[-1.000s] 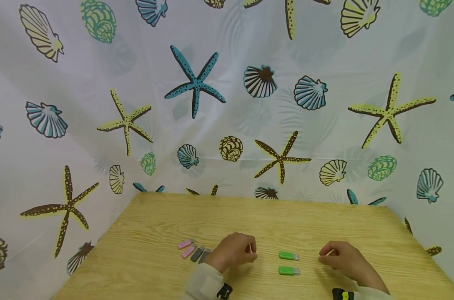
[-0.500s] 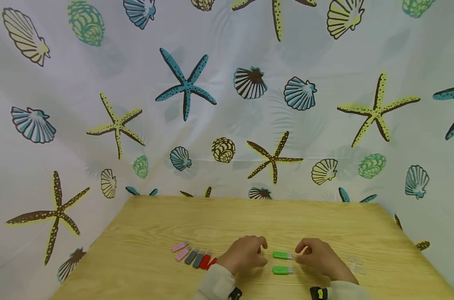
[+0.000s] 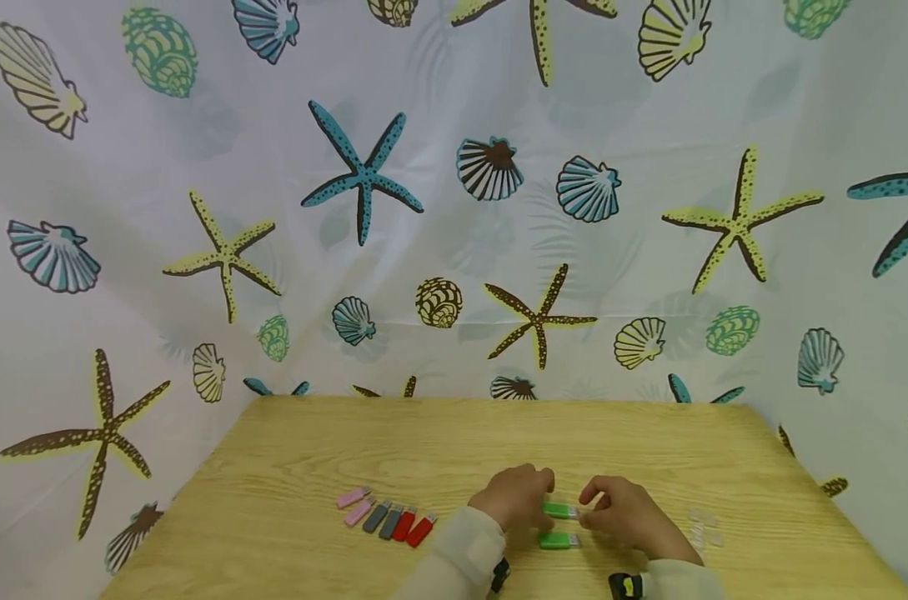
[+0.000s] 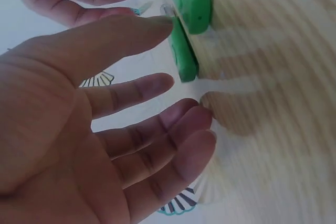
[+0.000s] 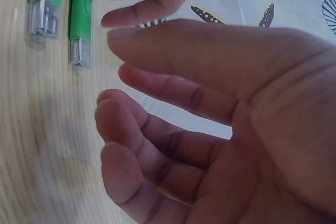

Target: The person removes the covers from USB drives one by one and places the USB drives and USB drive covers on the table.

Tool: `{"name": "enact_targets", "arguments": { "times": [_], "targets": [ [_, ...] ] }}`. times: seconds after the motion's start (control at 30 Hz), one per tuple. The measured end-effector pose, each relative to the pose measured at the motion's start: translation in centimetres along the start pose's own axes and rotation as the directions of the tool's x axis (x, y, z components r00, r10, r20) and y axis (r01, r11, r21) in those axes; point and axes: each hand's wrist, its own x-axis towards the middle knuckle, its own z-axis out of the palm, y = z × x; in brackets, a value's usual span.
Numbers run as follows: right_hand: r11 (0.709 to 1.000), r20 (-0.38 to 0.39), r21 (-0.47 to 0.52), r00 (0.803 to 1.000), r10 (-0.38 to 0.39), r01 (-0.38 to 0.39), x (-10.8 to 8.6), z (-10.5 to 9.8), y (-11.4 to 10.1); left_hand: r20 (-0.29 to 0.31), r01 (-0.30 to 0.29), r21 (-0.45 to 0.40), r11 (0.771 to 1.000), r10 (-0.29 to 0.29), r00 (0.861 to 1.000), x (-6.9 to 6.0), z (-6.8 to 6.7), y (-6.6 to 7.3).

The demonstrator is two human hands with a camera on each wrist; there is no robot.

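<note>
Two green USB sticks lie on the wooden table in the head view, a far one (image 3: 561,510) and a near one (image 3: 558,541), their clear-capped plug ends toward the right. My left hand (image 3: 515,498) hovers at their left end, fingers loosely bent with nothing between them. On the other side my right hand (image 3: 626,514) is beside the plug ends, thumb and forefinger apart and holding nothing. The left wrist view shows a gap between the left thumb and the far green stick (image 4: 184,53). In the right wrist view both capped ends are apart from the right fingertips (image 5: 119,124).
Left of the hands lie pink USB sticks (image 3: 353,497), grey ones (image 3: 377,516) and red ones (image 3: 421,530) in a slanted row. Small clear pieces (image 3: 703,528) lie right of the right hand. A curtain with sea shells and starfish (image 3: 363,175) hangs behind the table (image 3: 311,442).
Both hands have come in toward the green USB sticks, the left hand moving right and the right hand moving left. The red sticks and the clear pieces are now uncovered. The head view has shifted slightly.
</note>
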Motion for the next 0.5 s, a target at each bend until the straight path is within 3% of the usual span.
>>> {"name": "enact_targets", "arguments": {
  "times": [0.3,0.5],
  "targets": [
    [0.999,0.013,0.002,0.999,-0.04,0.04,-0.2,0.0,0.1,0.009,0.041,0.049,0.998,-0.042,0.999,1.2,1.0,0.9],
    [0.999,-0.004,-0.009,0.999,-0.031,0.031,-0.3,-0.3,-0.1,-0.004,0.007,0.065,0.998,-0.006,1.0,1.6,1.2,0.9]
  ]
}}
